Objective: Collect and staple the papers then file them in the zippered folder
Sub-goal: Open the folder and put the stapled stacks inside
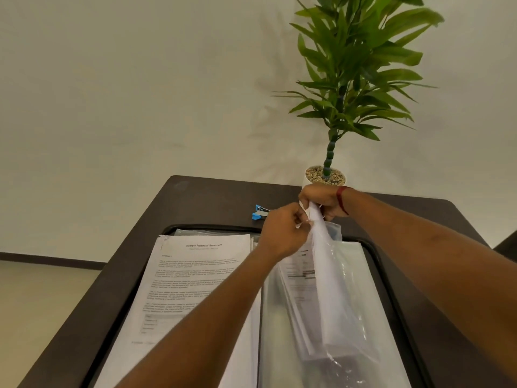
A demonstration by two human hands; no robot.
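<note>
A person's two hands meet at the far end of an open folder (387, 301) on a dark counter (212, 197), working a sheaf of papers (321, 261) into a clear pocket (352, 317) on the folder's right-hand side. The right hand (324, 201) grasps the sheaf's far end, fingers curled round it; the left hand (282, 231), just beside it on the left, pinches what appears to be the pocket's mouth or the paper's edge, though which cannot be told. The sheaf stands on edge, lifted at the far end, its long axis running from the hands back toward the person, so the coming push likely runs along that line, deeper into the pocket. The papers look white, thin and limp, the pocket glossy and creased. A printed sheet (195, 275) lies flat on the folder's left half; a blue stapler (260, 212) sits beyond, near a potted plant (358, 79)
</note>
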